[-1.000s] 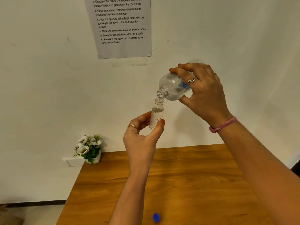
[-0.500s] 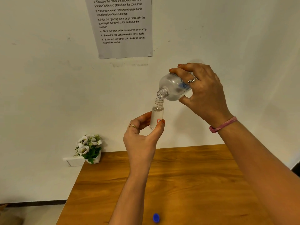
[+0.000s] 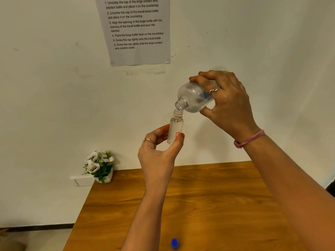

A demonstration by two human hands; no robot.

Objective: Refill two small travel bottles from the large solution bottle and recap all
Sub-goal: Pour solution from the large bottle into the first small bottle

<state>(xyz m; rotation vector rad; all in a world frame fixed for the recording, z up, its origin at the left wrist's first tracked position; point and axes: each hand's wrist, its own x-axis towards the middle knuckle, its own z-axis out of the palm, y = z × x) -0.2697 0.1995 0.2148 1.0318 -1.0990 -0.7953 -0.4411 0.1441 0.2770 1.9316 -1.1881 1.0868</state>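
My right hand (image 3: 228,102) grips the large clear solution bottle (image 3: 193,98), tipped down to the left, uncapped, high above the table. Its open neck sits just over the mouth of a small clear travel bottle (image 3: 175,126). My left hand (image 3: 159,151) pinches that small bottle upright between thumb and fingers near its base; liquid fills most of it. A blue cap (image 3: 174,243) lies on the wooden table (image 3: 208,205) near the front edge. No second travel bottle is in view.
A small white pot of white flowers (image 3: 100,165) stands at the table's back left corner against the wall. A printed instruction sheet (image 3: 136,28) hangs on the white wall above. Floor shows to the left of the table.
Both hands and both bottles hold almost the same pose; the large bottle stays tipped over the small one.
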